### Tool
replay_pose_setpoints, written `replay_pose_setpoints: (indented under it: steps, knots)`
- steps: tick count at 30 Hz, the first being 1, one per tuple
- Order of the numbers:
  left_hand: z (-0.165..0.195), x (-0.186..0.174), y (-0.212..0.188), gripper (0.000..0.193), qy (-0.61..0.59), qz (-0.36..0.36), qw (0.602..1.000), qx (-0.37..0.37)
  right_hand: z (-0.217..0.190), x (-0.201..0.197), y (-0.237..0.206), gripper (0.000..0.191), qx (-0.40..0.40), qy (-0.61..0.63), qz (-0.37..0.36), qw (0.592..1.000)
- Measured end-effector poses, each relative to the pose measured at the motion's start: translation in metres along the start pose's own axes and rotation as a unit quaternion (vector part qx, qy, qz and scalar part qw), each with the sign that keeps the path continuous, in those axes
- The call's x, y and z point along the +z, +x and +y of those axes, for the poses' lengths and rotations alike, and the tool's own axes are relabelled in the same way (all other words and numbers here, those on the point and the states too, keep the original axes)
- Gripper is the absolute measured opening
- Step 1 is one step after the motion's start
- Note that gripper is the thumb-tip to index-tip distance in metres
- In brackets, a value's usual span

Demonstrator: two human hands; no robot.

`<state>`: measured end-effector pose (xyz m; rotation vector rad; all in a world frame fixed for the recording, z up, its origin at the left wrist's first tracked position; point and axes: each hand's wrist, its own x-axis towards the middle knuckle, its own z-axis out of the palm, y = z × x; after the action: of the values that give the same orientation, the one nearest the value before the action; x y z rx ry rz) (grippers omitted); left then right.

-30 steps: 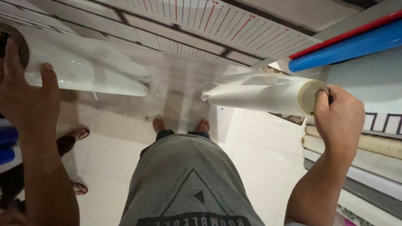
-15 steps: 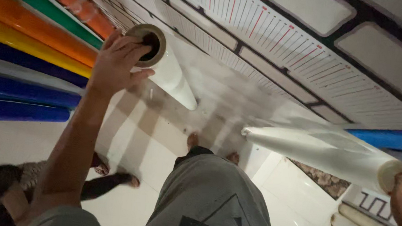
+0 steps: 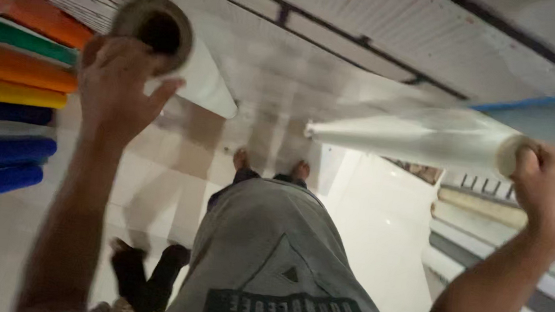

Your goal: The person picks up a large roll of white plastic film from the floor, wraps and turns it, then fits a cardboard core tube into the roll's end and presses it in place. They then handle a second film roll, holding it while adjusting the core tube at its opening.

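Head view: left hand point(image 3: 117, 90) on cardboard-cored roll point(image 3: 166, 43)

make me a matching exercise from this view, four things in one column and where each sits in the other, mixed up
Things:
1. left hand
2. right hand
3. coloured rolls
4. bare feet

Places:
A. stacked along the left edge
B. on the pale floor, centre
C. gripping the end of the clear film roll on the right
D. on the open end of the cardboard-cored roll, upper left

Pairs: 1-D, 2-C, 3-A, 4-B
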<state>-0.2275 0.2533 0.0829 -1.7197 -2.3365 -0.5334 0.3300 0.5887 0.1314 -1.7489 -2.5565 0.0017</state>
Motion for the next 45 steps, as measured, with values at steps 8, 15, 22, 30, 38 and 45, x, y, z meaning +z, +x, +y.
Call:
replay_pose_setpoints:
  steps: [8, 15, 22, 30, 38, 45]
  knots:
    - [0.006, -0.026, 0.016, 0.055, 0.182, -0.059, 0.96, 0.202, -0.02, -0.019, -0.006, 0.02, 0.048, 0.033, 0.001, 0.998]
    - [0.037, 0.025, 0.011, 0.052, 0.149, 0.025, 0.978, 0.145, -0.032, -0.017, -0.009, 0.018, -0.002, 0.049, 0.001, 0.999]
    - [0.077, 0.002, 0.033, 0.055, 0.172, -0.103, 0.948, 0.246, -0.021, -0.02, 0.004, 0.017, 0.036, 0.054, 0.018, 0.998]
    - [0.119, 0.019, 0.041, 0.056, 0.063, -0.211, 0.975, 0.021, -0.017, -0.027, 0.011, 0.014, 0.028, 0.078, 0.019, 0.996]
    - [0.124, 0.016, 0.052, 0.047, 0.025, -0.145, 0.947, 0.287, -0.001, -0.047, 0.017, 0.013, 0.042, 0.029, 0.01, 0.999]
    - [0.135, 0.024, 0.057, 0.053, -0.041, -0.096, 0.971, 0.213, 0.013, -0.043, 0.015, 0.014, 0.036, 0.056, 0.024, 0.998]
